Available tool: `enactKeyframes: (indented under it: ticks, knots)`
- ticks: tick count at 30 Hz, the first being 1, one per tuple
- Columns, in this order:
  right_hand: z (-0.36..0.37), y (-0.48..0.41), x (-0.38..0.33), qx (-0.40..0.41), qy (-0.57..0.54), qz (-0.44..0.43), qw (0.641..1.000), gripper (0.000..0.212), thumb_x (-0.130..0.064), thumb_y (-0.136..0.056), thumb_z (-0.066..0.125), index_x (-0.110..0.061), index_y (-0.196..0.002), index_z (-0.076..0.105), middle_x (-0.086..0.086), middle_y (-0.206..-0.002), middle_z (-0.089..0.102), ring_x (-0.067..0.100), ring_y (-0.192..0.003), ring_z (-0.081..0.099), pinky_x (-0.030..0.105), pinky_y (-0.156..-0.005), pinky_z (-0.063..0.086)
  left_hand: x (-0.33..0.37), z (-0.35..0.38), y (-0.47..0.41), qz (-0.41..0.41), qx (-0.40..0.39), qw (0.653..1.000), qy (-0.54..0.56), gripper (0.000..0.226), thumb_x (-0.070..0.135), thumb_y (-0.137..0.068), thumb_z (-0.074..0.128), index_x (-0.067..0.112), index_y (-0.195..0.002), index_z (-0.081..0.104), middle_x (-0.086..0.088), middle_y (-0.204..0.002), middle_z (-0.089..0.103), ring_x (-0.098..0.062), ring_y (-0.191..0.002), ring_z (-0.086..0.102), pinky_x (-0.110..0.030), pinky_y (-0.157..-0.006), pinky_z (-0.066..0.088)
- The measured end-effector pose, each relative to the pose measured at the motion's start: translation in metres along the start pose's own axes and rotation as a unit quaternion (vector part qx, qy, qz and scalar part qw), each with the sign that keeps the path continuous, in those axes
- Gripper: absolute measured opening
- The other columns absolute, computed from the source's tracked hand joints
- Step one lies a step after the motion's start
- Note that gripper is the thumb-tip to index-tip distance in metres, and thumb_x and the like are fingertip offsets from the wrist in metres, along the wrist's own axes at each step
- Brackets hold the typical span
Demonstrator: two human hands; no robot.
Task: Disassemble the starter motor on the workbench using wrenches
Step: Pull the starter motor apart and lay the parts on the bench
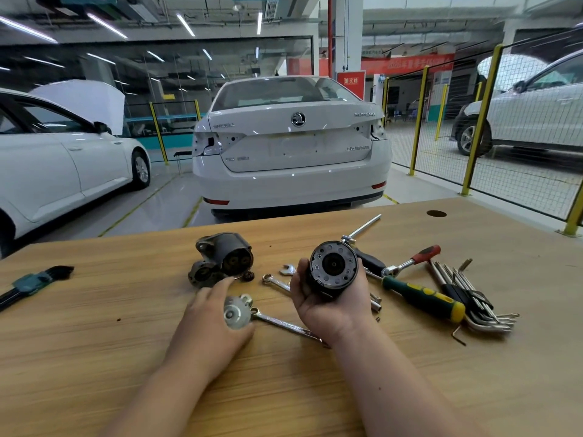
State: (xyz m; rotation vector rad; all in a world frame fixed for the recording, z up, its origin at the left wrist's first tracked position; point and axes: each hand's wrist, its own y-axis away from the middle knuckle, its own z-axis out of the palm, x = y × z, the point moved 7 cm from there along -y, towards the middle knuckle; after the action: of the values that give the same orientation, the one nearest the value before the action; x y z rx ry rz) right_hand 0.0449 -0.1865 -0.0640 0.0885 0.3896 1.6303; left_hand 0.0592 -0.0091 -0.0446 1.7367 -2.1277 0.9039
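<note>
Workbench (94, 357): wooden top that fills the lower half of the view; its near edge is cut off by the frame, and a dark round hole sits toward its far right corner.
White car (291, 143): parked tail-on just beyond the far edge of the workbench; its tail lamps are out and the plate area is blurred.
Right hand (328, 305): raised over the workbench middle, palm up, fingers curled firmly around the motor body; it hides the tools lying under it.
Motor body (333, 265): dark cylinder with its open end facing the camera, a ring of small holes around a dark centre; the rest of its length is hidden in the palm.
Left hand (209, 320): left of the right hand, low over the workbench, fingers stretched toward the drive housing; whether it grips the end cap beside it is unclear.
Drive housing (222, 259): grey cast piece lying on the workbench beyond the left hand, two round openings facing the camera, insides too dark to read.
End cap (236, 313): small silvery disc against the left hand, blurred.
Combination wrench (284, 324): flat on the workbench between the hands, its far end touching the end cap, its near end hidden by the right wrist.
Hex keys (473, 294): fanned at the right of the workbench, beside a green-handled screwdriver (422, 298).
</note>
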Motion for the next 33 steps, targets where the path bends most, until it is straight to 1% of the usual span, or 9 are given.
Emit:
enactKeyframes:
  ticks: [6, 9, 12, 14, 16, 21, 24, 30, 33]
  knots:
    - [-0.002, -0.006, -0.004, -0.006, 0.047, -0.029, 0.998, 0.073, -0.072, -0.080, 0.047, -0.006, -0.106, 0.063, 0.019, -0.080, 0.071, 0.030, -0.066, 0.071, 0.036, -0.065, 0.056, 0.013, -0.002, -0.005, -0.055, 0.026, 0.998, -0.030, 0.075, 0.049, -0.074, 0.067, 0.031, -0.138, 0.034, 0.007, -0.137, 0.035, -0.019, -0.126, 0.022, -0.033, -0.100, 0.029]
    - [0.001, -0.008, -0.006, -0.017, 0.098, -0.051, 0.994, 0.078, -0.074, -0.079, 0.048, -0.005, -0.111, 0.064, 0.021, -0.094, 0.070, 0.031, -0.077, 0.069, 0.037, -0.076, 0.054, 0.056, 0.001, 0.005, -0.016, 0.036, 0.977, 0.212, 0.057, 0.051, -0.072, 0.067, 0.039, -0.123, 0.045, 0.019, -0.119, 0.045, -0.003, -0.113, 0.042, -0.026, -0.089, 0.037]
    - [0.011, 0.000, -0.010, -0.038, 0.195, -0.125, 0.972, 0.080, -0.073, -0.071, 0.057, -0.009, -0.120, 0.059, 0.018, -0.109, 0.069, 0.032, -0.100, 0.066, 0.044, -0.093, 0.050, 0.083, 0.028, 0.014, -0.075, -0.064, 0.864, 0.493, 0.045, 0.051, -0.073, 0.070, 0.030, -0.110, 0.057, 0.007, -0.110, 0.064, -0.008, -0.100, 0.060, -0.027, -0.080, 0.048]
    - [0.021, 0.011, -0.019, -0.048, 0.375, -0.238, 0.895, 0.080, -0.075, -0.062, 0.061, -0.018, -0.119, 0.057, 0.009, -0.107, 0.070, 0.026, -0.100, 0.066, 0.044, -0.091, 0.051, 0.089, 0.043, 0.018, -0.106, -0.116, 0.781, 0.604, 0.050, 0.050, -0.069, 0.069, 0.021, -0.109, 0.062, -0.003, -0.105, 0.069, -0.016, -0.097, 0.065, -0.028, -0.075, 0.049]
    - [0.031, 0.024, -0.020, -0.058, 0.542, -0.333, 0.769, 0.059, -0.072, -0.060, 0.061, -0.032, -0.104, 0.058, -0.007, -0.094, 0.068, 0.015, -0.091, 0.066, 0.034, -0.078, 0.056, 0.084, 0.047, 0.018, -0.090, -0.133, 0.763, 0.626, 0.052, 0.043, -0.070, 0.072, 0.014, -0.112, 0.062, -0.010, -0.105, 0.068, -0.019, -0.097, 0.065, -0.030, -0.076, 0.050]
    - [0.044, 0.034, 0.002, -0.157, 0.677, -0.345, 0.630, 0.053, -0.055, -0.061, 0.069, -0.035, -0.109, 0.057, -0.017, -0.093, 0.065, -0.004, -0.085, 0.061, 0.016, -0.070, 0.050, 0.055, 0.029, 0.017, 0.014, -0.141, 0.839, 0.525, 0.047, 0.017, -0.070, 0.066, 0.017, -0.116, 0.060, -0.008, -0.109, 0.067, -0.024, -0.101, 0.064, -0.040, -0.083, 0.053]
    - [0.047, 0.037, 0.014, -0.188, 0.708, -0.330, 0.595, 0.046, -0.044, -0.063, 0.073, -0.039, -0.106, 0.056, -0.019, -0.096, 0.064, -0.007, -0.091, 0.059, 0.007, -0.072, 0.043, 0.047, 0.020, 0.017, 0.040, -0.135, 0.881, 0.452, 0.062, 0.015, -0.057, 0.076, 0.026, -0.115, 0.057, 0.002, -0.105, 0.069, -0.017, -0.099, 0.065, -0.033, -0.076, 0.054]
    - [0.045, 0.031, 0.031, -0.208, 0.739, -0.253, 0.589, 0.057, -0.044, -0.065, 0.069, -0.036, -0.119, 0.055, -0.017, -0.107, 0.064, -0.001, -0.102, 0.059, 0.029, -0.091, 0.049, 0.032, 0.001, 0.020, 0.033, 0.046, 0.957, 0.283, 0.062, 0.039, -0.047, 0.075, 0.051, -0.101, 0.046, 0.034, -0.094, 0.058, 0.013, -0.082, 0.056, -0.005, -0.064, 0.042]
    - [0.044, 0.028, 0.041, -0.239, 0.675, -0.190, 0.672, 0.050, -0.050, -0.068, 0.061, -0.042, -0.117, 0.058, -0.011, -0.115, 0.064, 0.004, -0.108, 0.059, 0.028, -0.091, 0.050, 0.029, -0.011, 0.023, 0.062, 0.105, 0.964, 0.238, 0.065, 0.037, -0.054, 0.079, 0.055, -0.101, 0.040, 0.034, -0.096, 0.056, 0.016, -0.086, 0.052, -0.002, -0.066, 0.039]
